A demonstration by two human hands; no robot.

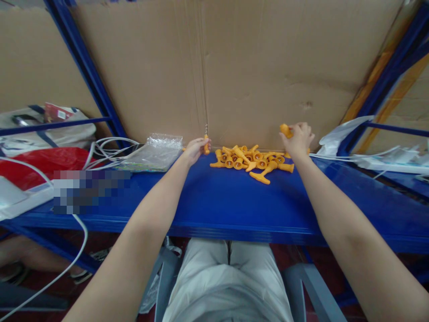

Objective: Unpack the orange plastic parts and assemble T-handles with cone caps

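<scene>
In my left hand [197,151] is a corkscrew [206,144] with an orange plastic handle, its metal spiral pointing straight up. My fingers pinch it by the handle, at the left of the pile. My right hand [298,139] is closed around an orange plastic piece [286,130], raised above the pile's right end; fingers hide most of its shape. Between the hands lies a heap of orange corkscrew parts [238,156], some T-shaped and some flared like bells with metal showing inside. One T-shaped piece [260,177] lies closest to the front.
The blue shelf [234,210] backs onto a cardboard wall [234,76]. Clear plastic bags [157,152], white cables [114,145] and a red bag [67,163] lie at left. A power strip [395,166] sits at right. Blue posts [83,67] rise at both sides.
</scene>
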